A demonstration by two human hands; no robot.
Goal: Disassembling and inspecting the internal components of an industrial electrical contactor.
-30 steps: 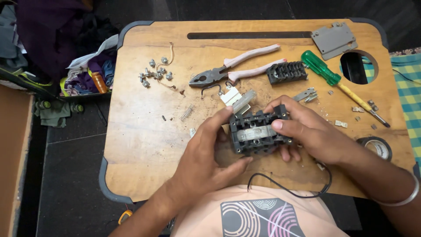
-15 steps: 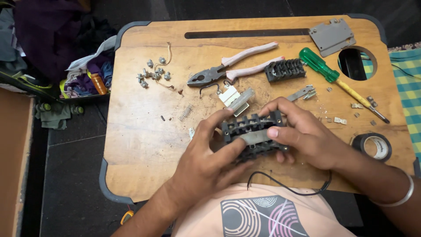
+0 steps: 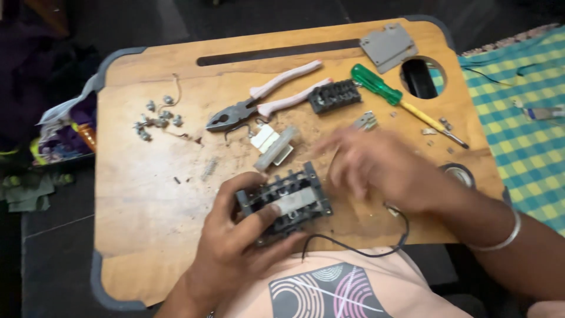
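Fingers of left hand curl round a black switch block, thumb lying across its top face, other digits wrapped under the near edge; wrist bent up from the lap, forearm coming in from bottom centre. Block sits tilted just above the wooden lap table, held at the near edge, w/ a pale grey piece set in its middle. Right hand hovers off the block, just beyond its far-right corner, palm down, motion-blurred; digits look loosely spread & extended toward the left, nothing visibly pinched, but blur means can't tell for sure. Metal bangle on that wrist. Ahead of the right fingertips: white plastic pieces, then pliers w/ pale handles further out. Beyond the knuckles lie a second black terminal block & a screwdriver w/ green handle, yellow shaft. Small screws cluster well apart, far left of the left hand. Grey cover plate rests at the far edge. Thin black wire loops under the right wrist, near table edge.
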